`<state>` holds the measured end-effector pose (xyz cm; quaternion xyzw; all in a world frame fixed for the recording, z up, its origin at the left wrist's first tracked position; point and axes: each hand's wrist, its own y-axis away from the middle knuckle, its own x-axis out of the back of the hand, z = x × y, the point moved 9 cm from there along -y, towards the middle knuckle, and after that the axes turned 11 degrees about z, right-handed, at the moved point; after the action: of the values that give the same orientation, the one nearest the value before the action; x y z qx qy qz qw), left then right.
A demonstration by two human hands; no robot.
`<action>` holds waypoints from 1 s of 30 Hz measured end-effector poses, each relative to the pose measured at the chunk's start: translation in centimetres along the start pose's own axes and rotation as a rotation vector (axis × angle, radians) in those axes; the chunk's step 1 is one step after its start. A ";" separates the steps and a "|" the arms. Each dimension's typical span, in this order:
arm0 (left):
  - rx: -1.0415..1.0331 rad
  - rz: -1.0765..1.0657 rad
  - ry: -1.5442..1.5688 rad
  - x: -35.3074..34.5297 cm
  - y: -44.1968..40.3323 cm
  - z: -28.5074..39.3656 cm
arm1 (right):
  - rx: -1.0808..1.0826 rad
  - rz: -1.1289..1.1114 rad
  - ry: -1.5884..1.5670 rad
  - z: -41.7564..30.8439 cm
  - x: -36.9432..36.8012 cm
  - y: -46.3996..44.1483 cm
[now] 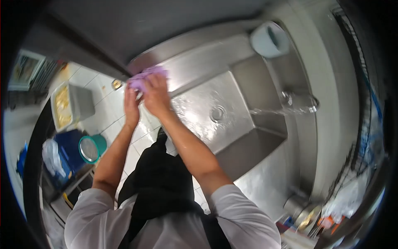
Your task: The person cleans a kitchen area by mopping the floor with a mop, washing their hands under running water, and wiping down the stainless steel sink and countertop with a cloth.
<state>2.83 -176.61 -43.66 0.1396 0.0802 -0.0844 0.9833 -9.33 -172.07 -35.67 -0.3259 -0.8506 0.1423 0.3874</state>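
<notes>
A crumpled purple cloth lies at the far left end of the steel sink counter, against its corner. My right hand presses on the cloth from above, its fingers closed over the folds. At the cloth's near left edge is my left hand, fingers curled round the counter's edge and gripping part of the cloth; its fingertips are partly hidden. To the right of both hands is the wet sink basin with a round drain.
Water runs from a tap into the sink. A white bucket stands at the back right corner. Left are a grey tub of yellowish food, a green round container and tiled floor. A metal pot sits at lower right.
</notes>
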 end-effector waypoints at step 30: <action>-0.931 -0.331 -1.115 -14.8 9.5 4.7 | -1.020 0.719 -0.844 41.6 38.1 14.0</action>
<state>-9.14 -166.84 -34.02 -0.3686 -0.3830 -0.2472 0.8101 -52.91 -135.82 -48.45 -0.6404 -0.7283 -0.0388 -0.2408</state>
